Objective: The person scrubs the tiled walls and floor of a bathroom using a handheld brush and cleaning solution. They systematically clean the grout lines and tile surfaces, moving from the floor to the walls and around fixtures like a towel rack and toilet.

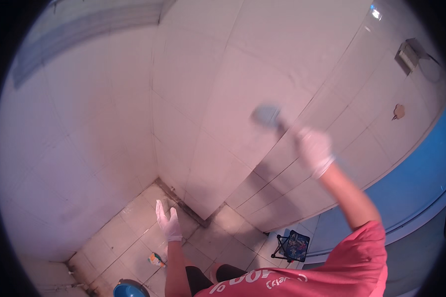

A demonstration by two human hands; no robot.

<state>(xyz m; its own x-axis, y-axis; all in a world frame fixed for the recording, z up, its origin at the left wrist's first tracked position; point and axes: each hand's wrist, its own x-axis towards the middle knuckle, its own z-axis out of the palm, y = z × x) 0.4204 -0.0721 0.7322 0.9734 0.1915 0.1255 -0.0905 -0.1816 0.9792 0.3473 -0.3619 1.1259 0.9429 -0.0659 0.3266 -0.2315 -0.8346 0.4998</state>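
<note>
My right hand (314,148), in a thin whitish glove, is raised at the tiled wall and closed on the handle of a brush (267,114). The brush head is grey-blue and blurred; it lies over the pale wall panel (223,137), and whether it touches the surface cannot be told. My left hand (168,222), gloved the same way, is held low over the floor with its fingers apart and nothing in it.
Below stand a blue basin (129,289), a printed packet or bottle (157,260) and a folding stool (296,245) on the tiled floor (212,237). A metal box (408,57) and a flower-shaped hook (398,111) are on the right wall, near a blue door panel (412,170).
</note>
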